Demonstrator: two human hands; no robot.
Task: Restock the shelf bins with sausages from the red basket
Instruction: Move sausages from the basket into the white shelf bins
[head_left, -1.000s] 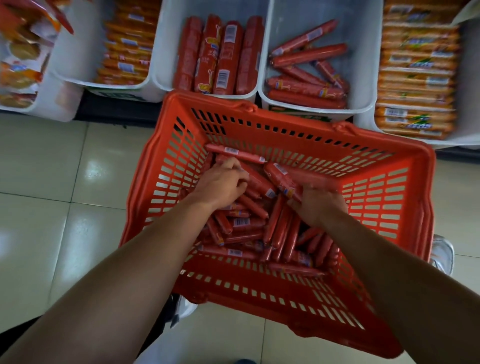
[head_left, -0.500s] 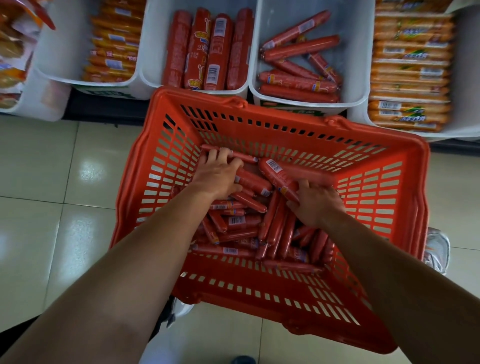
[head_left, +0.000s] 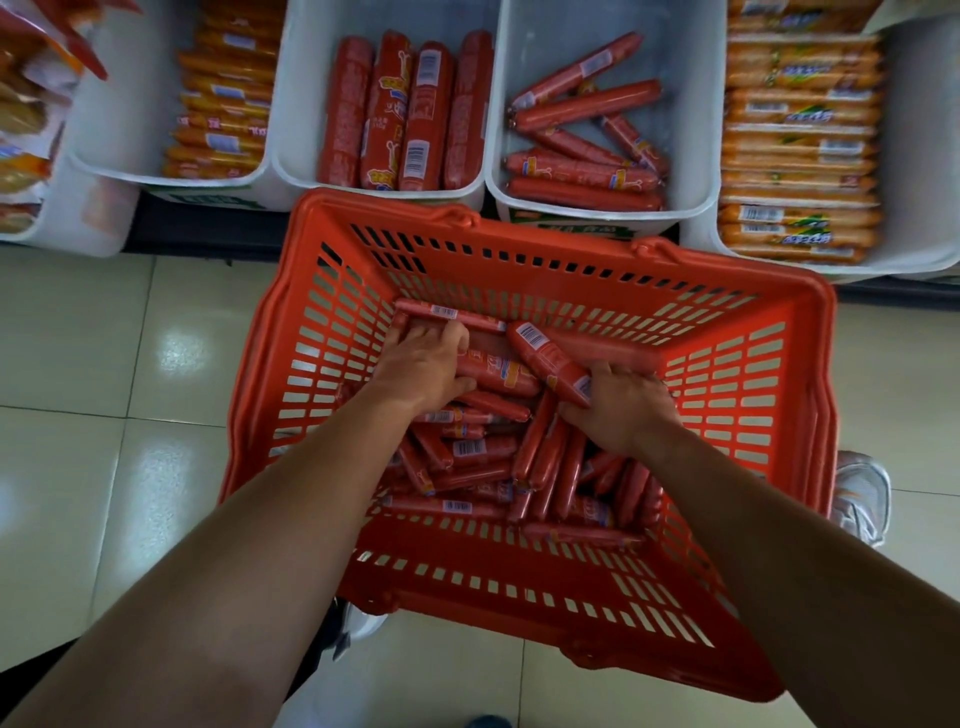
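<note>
Both forearms (head_left: 270, 561) are bare; white sneakers (head_left: 863, 496) cover the feet.

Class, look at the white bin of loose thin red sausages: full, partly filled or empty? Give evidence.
Partly filled. The bin holds only a few sausages, and bare white floor shows behind them.

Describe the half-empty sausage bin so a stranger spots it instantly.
From the red basket, look to the white bins beyond its far rim. Take the bin behind its far right corner: its slim red sausages lie loose and crisscrossed, while its neighbours' are neatly packed.
</note>
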